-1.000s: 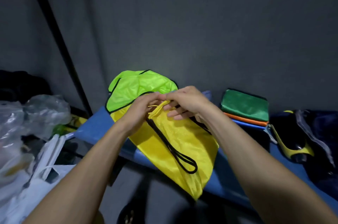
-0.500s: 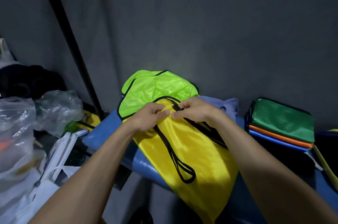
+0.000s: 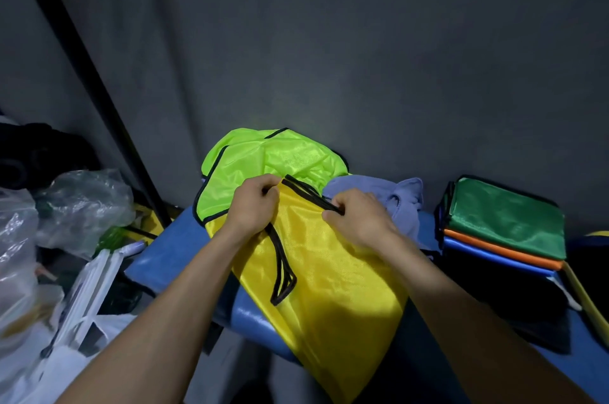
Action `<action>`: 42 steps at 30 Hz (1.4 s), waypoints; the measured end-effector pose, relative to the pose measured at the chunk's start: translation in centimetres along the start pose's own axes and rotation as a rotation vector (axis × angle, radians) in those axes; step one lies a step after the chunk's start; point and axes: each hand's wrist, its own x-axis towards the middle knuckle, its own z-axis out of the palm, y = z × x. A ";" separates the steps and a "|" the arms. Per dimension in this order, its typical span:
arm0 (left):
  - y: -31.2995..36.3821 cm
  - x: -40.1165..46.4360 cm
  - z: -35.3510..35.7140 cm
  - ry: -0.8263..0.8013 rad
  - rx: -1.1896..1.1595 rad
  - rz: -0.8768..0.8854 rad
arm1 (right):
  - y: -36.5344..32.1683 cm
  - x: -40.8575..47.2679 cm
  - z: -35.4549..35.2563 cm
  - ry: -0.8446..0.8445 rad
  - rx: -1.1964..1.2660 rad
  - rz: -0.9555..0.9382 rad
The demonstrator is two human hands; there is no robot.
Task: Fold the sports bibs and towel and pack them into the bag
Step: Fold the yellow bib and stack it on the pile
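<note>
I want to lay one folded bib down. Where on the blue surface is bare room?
Bare blue surface shows left of the yellow bag, in front of the green bib. A smaller strip lies at the near edge beside the bag. It is crowded to the right: towel, then the folded stack.

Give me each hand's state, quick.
Left hand: fingers grip the yellow bag's top edge.
Right hand: fingers pinch the bag's black cord.

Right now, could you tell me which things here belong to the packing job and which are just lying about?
Job:
yellow bag, gripped by left hand and right hand
neon green bib
lavender towel
folded stack

Lying about:
plastic bags
black pole
</note>
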 end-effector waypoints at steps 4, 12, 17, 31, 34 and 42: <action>0.0 0.5 0.2 -0.004 0.065 0.047 | 0.2 -0.6 0.9 0.104 -0.107 -0.068; 0.2 1.3 0.5 0.134 0.173 0.067 | 0.6 -1.0 1.5 0.178 -0.172 -0.153; 0.2 1.4 1.2 0.178 0.372 0.125 | 1.2 -1.8 1.3 0.222 -0.334 -0.178; 0.3 1.2 -0.4 0.007 0.505 0.209 | 6.3 -10.2 2.2 0.660 -0.050 -0.137; 0.4 0.9 -0.3 -0.044 0.565 0.147 | 8.5 -12.5 3.7 0.653 0.038 0.027; 1.0 -0.2 -0.2 0.022 0.438 0.106 | 7.2 -13.6 3.9 0.256 0.724 0.455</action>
